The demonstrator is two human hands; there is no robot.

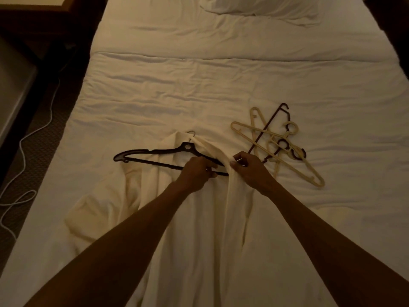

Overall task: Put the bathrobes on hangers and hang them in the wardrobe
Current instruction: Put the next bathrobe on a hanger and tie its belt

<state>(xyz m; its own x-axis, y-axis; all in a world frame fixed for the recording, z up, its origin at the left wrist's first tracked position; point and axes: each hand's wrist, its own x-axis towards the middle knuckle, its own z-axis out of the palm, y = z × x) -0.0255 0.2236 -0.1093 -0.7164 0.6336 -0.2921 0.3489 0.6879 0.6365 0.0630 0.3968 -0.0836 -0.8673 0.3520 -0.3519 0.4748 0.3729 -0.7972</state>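
Observation:
A cream bathrobe (199, 218) lies spread lengthwise on the bed, its collar end toward the pillow. A dark hanger (150, 151) with a metal hook rests on its upper part; the hanger's right arm is covered by the robe's right shoulder, the left arm lies bare on top of the cloth. My left hand (197, 169) pinches the hanger's lower bar near the middle. My right hand (247, 166) grips the robe fabric at the covered shoulder. The two hands almost touch.
A loose pile of cream and dark hangers (278, 145) lies on the bed just right of my right hand. A pillow (261, 7) sits at the far end. The bed (199, 85) drops off at left to dark carpet with a white cable (20, 151).

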